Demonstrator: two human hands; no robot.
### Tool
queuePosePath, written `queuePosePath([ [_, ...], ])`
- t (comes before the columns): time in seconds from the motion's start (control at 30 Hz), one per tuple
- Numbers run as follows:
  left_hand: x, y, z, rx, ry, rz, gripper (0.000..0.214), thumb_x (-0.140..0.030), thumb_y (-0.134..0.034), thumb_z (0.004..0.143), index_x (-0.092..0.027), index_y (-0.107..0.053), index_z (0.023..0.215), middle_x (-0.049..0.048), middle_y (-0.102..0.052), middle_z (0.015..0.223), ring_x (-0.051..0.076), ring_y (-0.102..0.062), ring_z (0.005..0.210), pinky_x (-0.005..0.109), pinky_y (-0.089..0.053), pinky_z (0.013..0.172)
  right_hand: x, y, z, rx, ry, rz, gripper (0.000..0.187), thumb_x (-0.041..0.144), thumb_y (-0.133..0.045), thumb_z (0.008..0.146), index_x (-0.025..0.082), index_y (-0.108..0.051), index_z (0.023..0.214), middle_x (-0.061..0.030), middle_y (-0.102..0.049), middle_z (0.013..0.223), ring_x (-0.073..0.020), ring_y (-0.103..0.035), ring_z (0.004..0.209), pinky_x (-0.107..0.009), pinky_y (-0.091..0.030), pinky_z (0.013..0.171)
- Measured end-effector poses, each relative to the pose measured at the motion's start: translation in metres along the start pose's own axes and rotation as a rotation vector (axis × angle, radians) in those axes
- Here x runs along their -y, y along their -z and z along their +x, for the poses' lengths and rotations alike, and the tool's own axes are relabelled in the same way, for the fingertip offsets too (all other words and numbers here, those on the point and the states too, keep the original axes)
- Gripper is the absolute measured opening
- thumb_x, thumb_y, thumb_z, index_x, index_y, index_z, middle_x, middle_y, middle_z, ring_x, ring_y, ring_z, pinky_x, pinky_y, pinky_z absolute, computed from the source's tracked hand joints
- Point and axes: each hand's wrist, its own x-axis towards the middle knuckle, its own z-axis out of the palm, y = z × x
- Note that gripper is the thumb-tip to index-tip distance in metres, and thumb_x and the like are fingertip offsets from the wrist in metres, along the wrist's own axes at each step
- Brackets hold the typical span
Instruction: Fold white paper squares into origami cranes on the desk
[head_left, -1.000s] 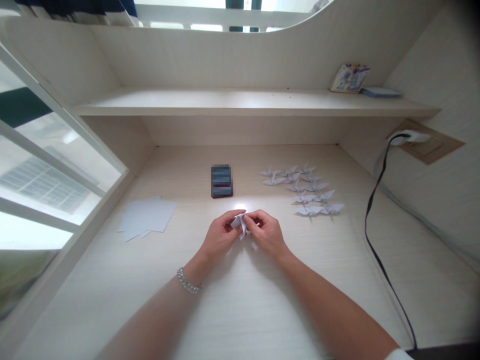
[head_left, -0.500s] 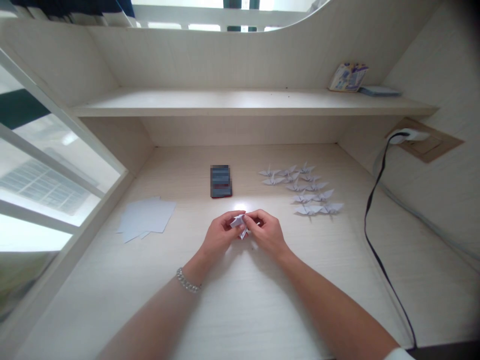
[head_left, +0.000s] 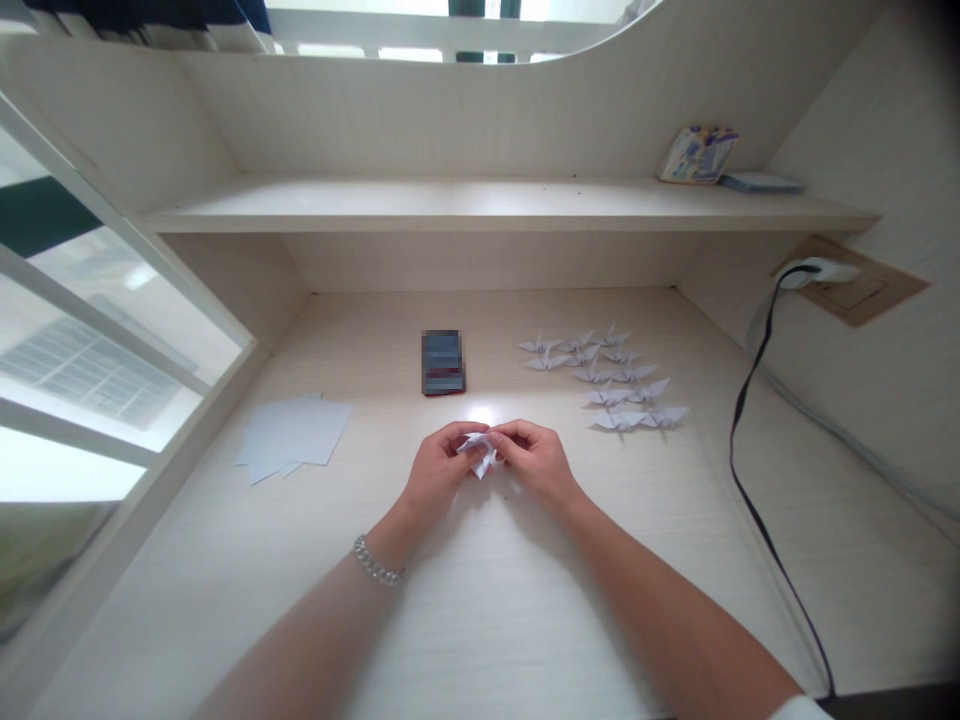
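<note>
A small piece of folded white paper (head_left: 478, 462) is held just above the desk, in the middle of the view. My left hand (head_left: 441, 465) pinches its left side between thumb and fingers. From the right, my right hand (head_left: 534, 458) grips the paper's upper right edge with thumb and forefinger. The fingers cover part of the folds. Several white paper cranes (head_left: 626, 395) sit in loose rows to the right, beyond my right hand. A stack of plain white paper sheets (head_left: 300, 435) lies to the left, fanned unevenly.
A phone-like dark rectangle (head_left: 443, 362), its face pixelated, lies behind my hands. On the right, a black cable (head_left: 739, 430) runs from a wall socket (head_left: 862, 285) down across the desk. A shelf (head_left: 480, 200) above carries a small colourful packet (head_left: 699, 155) and a flat bluish item (head_left: 761, 183).
The folded paper has turned slightly in my fingers and shows a broader face. My right thumb and forefinger have shifted up to its top edge.
</note>
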Motion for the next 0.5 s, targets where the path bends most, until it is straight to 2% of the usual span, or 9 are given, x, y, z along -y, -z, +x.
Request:
queuePosePath([
  [0.13,0.003,0.001,0.001,-0.028,-0.021,0.027,0.032,-0.032,-0.070,0.070,-0.013,-0.065,0.096,0.0054,-0.067,0.074,0.014,-0.060,0.058,0.025,-0.046,0.055,-0.003,0.003,0.002,0.038,-0.054,0.067,0.021,0.032,-0.062,0.076,0.016,-0.070,0.087,-0.0048,-0.067,0.073,-0.0144,-0.059,0.059,-0.024,-0.047,0.052],
  [0.37,0.010,0.005,0.003,-0.069,-0.058,0.169,0.031,-0.023,-0.064,0.071,-0.015,-0.068,0.100,0.0069,-0.070,0.084,0.015,-0.063,0.065,0.026,-0.049,0.061,-0.005,0.004,0.001,0.053,-0.029,-0.013,0.020,0.024,-0.063,0.072,0.017,-0.071,0.088,-0.0070,-0.070,0.083,-0.0179,-0.063,0.072,-0.027,-0.050,0.063],
  [0.5,0.011,0.007,0.003,-0.054,-0.061,0.227,0.030,-0.022,-0.061,0.073,-0.015,-0.068,0.101,0.0070,-0.070,0.085,0.016,-0.063,0.068,0.025,-0.049,0.061,-0.002,0.005,0.002,0.049,-0.051,-0.024,0.018,0.023,-0.063,0.071,0.016,-0.072,0.084,-0.0061,-0.071,0.078,-0.0178,-0.064,0.070,-0.027,-0.050,0.064],
])
